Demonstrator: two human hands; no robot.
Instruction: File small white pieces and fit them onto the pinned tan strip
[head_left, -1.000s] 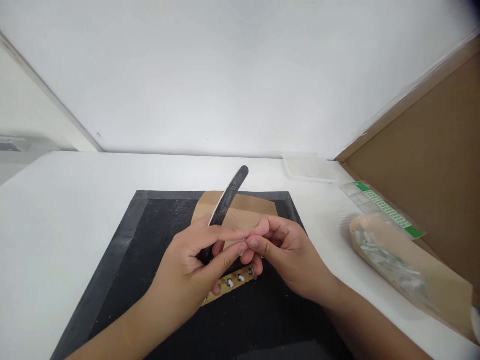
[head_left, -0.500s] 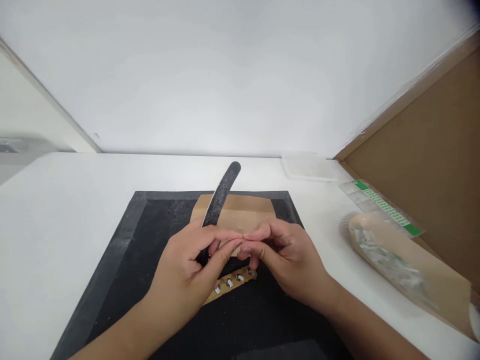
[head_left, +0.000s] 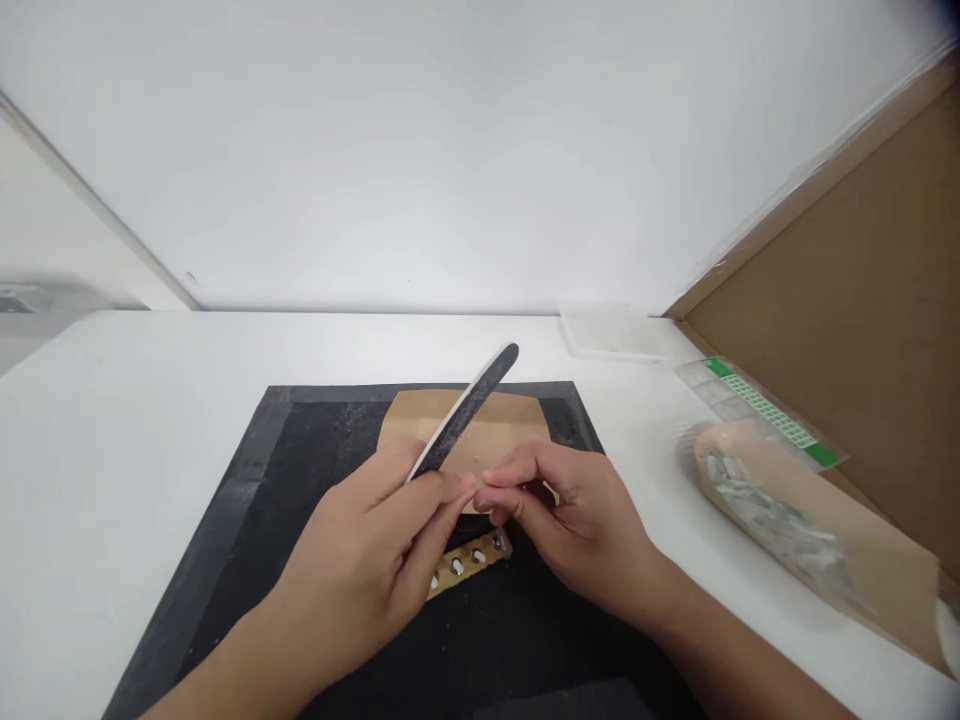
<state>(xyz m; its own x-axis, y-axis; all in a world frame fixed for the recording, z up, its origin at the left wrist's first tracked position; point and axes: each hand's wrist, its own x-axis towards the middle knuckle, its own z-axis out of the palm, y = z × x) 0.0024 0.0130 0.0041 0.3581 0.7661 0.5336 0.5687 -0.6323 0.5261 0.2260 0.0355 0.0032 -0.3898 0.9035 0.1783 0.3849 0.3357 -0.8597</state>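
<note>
My left hand (head_left: 375,540) is closed around a black, curved nail file (head_left: 472,405), whose free end points up and to the right. Its thumb and index finger are also pinched together, close against the fingertips of my right hand (head_left: 562,510). Between the two pinches a tiny pale piece (head_left: 478,483) shows; it is too small to name for certain. My right hand is closed, thumb against index finger. Partly behind the left hand lies a yellowish strip (head_left: 469,567) bearing several round metal spots with small white pieces on them.
Under the hands, a black mat (head_left: 247,520) covers part of the white table (head_left: 120,420), with a tan sheet (head_left: 420,405) on it. To the right are a tan tray (head_left: 892,570) of clear plastic packets, a green-and-clear card (head_left: 772,410), a translucent lid (head_left: 615,335) and a cardboard panel (head_left: 840,240).
The nail file has tilted further right and shows more of its white edge. My left hand has turned, its fingers closing more, and the fingertips of both hands have shifted slightly.
</note>
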